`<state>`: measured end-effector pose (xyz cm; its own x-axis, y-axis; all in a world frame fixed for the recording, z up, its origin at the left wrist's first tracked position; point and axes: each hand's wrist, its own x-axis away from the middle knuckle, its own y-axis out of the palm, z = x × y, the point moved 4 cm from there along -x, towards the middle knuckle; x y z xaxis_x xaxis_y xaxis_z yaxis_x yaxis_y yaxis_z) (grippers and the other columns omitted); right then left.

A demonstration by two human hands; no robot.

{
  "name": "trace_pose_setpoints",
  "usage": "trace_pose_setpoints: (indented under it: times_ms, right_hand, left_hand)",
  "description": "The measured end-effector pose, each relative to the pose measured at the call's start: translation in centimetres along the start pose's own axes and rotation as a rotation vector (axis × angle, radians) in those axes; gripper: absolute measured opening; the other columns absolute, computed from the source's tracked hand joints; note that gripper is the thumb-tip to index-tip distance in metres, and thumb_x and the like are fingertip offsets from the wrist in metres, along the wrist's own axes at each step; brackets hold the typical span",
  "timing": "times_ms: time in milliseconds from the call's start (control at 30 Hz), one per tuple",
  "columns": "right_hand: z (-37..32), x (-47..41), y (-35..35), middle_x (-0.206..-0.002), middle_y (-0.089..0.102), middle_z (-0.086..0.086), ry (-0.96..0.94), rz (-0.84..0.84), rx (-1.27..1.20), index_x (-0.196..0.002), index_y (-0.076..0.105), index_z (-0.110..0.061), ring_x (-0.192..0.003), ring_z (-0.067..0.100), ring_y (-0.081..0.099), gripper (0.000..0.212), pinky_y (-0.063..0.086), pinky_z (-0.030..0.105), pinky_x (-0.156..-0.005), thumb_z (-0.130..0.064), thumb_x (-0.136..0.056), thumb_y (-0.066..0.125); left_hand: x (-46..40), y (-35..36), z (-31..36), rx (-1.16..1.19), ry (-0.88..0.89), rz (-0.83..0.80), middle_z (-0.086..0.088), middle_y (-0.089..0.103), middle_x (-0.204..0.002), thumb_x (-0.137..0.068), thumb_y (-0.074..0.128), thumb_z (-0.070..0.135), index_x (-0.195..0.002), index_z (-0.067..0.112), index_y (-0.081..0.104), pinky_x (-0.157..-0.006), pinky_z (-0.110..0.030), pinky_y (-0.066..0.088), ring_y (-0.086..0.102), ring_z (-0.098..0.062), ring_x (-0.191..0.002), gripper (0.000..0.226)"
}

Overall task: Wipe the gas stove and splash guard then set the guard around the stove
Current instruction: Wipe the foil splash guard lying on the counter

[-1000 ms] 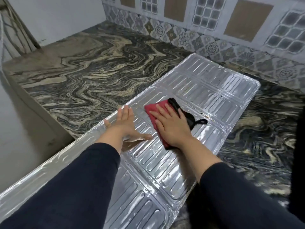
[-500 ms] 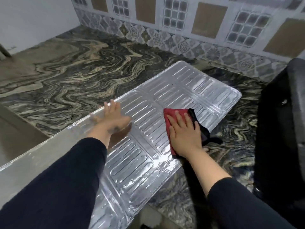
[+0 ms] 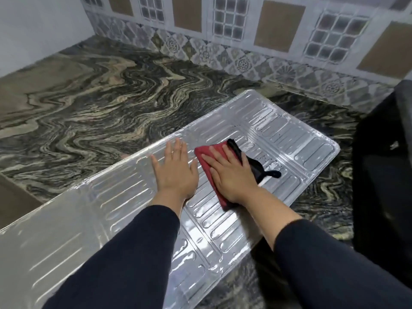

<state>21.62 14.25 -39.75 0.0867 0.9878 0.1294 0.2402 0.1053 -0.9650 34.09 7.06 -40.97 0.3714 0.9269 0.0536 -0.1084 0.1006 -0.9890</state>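
Note:
The silver embossed foil splash guard [image 3: 301,139] lies flat along the marbled countertop [image 3: 100,112], running from lower left to upper right. My left hand [image 3: 176,172] rests flat on it, fingers spread, holding nothing. My right hand [image 3: 231,172] presses palm-down on a red and black cloth [image 3: 201,157] on the guard's middle panel. Small dark specks dot the far panel near the cloth. A dark bulky shape, possibly the gas stove [image 3: 383,175], fills the right edge.
A patterned tiled wall [image 3: 245,41] backs the counter. A plain white wall [image 3: 40,25] closes the left side. The counter's front edge drops off at the lower left [image 3: 13,197]. Bare counter stretches behind and left of the guard.
My left hand has shifted from the guard's left rim onto the panel, close beside the right hand. My right hand and the cloth have slid back toward the guard's middle.

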Motion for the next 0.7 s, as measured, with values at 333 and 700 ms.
trace_pose_setpoints:
  times_ms: [333, 700]
  right_hand:
    - [6.7, -8.7, -2.5, -0.161, 0.001, -0.011, 0.133, 0.032, 0.025, -0.147, 0.01, -0.045, -0.148, 0.015, -0.005, 0.048, 0.0, 0.052, -0.118, -0.041, -0.099, 0.013]
    - [11.6, -11.9, -4.2, -0.161, -0.005, -0.01, 0.437, 0.013, -0.045, -0.15, 0.006, -0.038, -0.148, 0.025, -0.01, 0.051, -0.008, 0.06, -0.114, -0.036, -0.099, 0.013]
  left_hand:
    - [-0.2, 0.6, -0.2, -0.016, -0.031, 0.043, 0.008, -0.009, -0.161, -0.096, 0.01, 0.048, -0.153, 0.022, -0.003, -0.116, -0.057, -0.006, -0.009, -0.014, -0.149, 0.064]
    - [-0.3, 0.7, -0.2, -0.017, -0.03, 0.06, 0.006, -0.007, -0.161, -0.096, 0.01, 0.047, -0.153, 0.02, -0.002, -0.114, -0.058, -0.007, -0.008, -0.015, -0.149, 0.064]
